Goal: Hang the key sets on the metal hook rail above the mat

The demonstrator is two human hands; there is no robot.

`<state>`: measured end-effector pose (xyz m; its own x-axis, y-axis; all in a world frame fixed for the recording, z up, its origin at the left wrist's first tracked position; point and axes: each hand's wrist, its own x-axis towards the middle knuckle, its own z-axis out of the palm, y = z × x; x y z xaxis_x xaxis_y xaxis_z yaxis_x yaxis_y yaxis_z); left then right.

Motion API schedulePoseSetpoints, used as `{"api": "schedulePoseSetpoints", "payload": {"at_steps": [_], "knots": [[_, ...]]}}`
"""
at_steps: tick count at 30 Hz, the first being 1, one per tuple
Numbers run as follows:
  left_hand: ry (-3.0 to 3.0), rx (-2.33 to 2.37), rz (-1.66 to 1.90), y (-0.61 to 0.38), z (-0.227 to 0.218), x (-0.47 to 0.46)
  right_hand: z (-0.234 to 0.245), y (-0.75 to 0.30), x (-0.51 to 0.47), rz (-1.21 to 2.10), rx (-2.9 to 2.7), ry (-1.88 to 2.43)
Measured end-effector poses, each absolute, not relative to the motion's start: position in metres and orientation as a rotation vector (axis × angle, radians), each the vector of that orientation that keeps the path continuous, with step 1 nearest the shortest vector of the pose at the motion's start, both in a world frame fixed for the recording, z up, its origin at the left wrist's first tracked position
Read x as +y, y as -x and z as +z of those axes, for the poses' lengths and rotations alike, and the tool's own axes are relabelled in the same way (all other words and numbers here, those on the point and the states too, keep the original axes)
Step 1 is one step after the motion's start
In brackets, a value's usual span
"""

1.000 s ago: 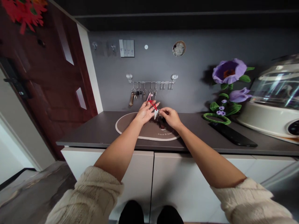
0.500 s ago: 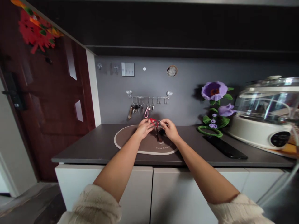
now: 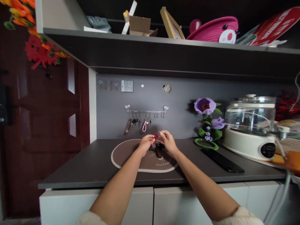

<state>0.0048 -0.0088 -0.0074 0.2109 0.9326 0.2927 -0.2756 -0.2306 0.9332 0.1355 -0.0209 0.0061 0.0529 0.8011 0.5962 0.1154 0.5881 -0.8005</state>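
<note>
My left hand (image 3: 146, 144) is closed in a pinch on a red cord (image 3: 155, 138), which runs toward the other hand. My right hand (image 3: 168, 142) pinches a metal key ring (image 3: 158, 133) between thumb and fingers. Below the ring hangs a dark brown fob (image 3: 158, 152), along with dark pieces too small to make out. Both hands are raised over a brown oval mat (image 3: 131, 156) with a pale border. Behind them, on the wall, a hook rail (image 3: 146, 111) carries several key bunches and a pink loop strap (image 3: 144, 126).
On the counter to the right stand purple knitted flowers (image 3: 205, 107), a black phone-like slab (image 3: 223, 161) and a white appliance with a clear top (image 3: 248, 137). Overhead, a dark shelf (image 3: 150, 51) holds a pink basket (image 3: 215, 29) and a small cardboard box (image 3: 140, 25).
The view has tilted up, bringing the shelf's contents into sight. The red cord, earlier spread in a loop across the left fingers, is now gathered in the left hand's pinch.
</note>
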Motion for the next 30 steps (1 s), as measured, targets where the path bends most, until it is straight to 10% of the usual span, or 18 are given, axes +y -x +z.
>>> {"api": "schedulePoseSetpoints", "payload": {"at_steps": [30], "knots": [[-1.682,1.525,1.479,0.0,-0.039,0.032,0.088,-0.101,0.08,0.814,-0.902,0.871]]}}
